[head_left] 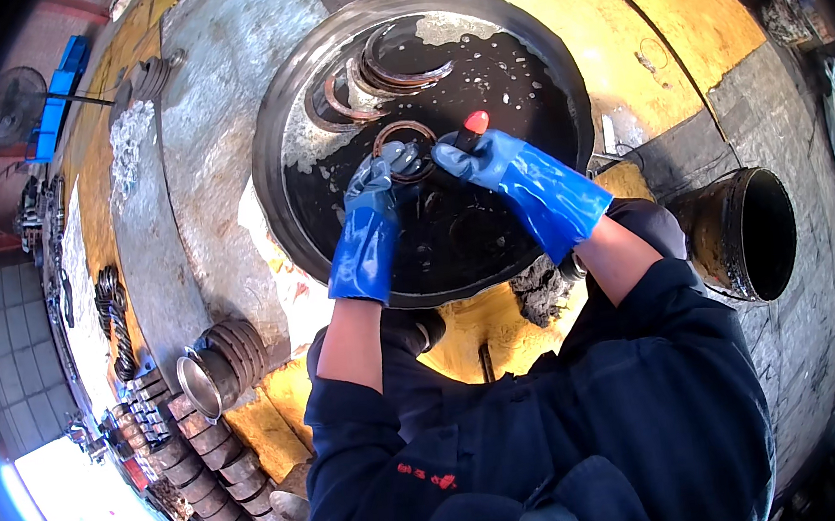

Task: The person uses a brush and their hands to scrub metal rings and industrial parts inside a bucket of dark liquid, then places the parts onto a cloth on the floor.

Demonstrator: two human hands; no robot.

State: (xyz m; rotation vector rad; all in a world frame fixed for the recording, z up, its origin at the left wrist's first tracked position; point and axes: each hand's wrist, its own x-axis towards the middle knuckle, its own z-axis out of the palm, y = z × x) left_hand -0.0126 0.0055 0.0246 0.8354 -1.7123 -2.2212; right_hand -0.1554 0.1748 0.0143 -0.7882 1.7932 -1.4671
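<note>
Both my hands wear blue rubber gloves and work over a wide round black basin [273, 174] of dark liquid with patches of pale foam. My left hand [376, 182] has its fingers closed around a brownish metal ring [405, 125], held above the liquid. Close beside the ring, my right hand [476, 158] grips a tool with a red-tipped dark handle [477, 122]. The tool's working end is hidden by the glove and dark background. Several more metal rings [408, 83] lie partly in the liquid toward the basin's far left side.
A blackened metal drum [712, 237] lies tipped at the right, its mouth facing right. To the left sit a stack of metal rings [235, 350] and rows of rusty cylindrical parts [218, 465]. Another ring stack [151, 77] stands farther off on grey sheeting [210, 90].
</note>
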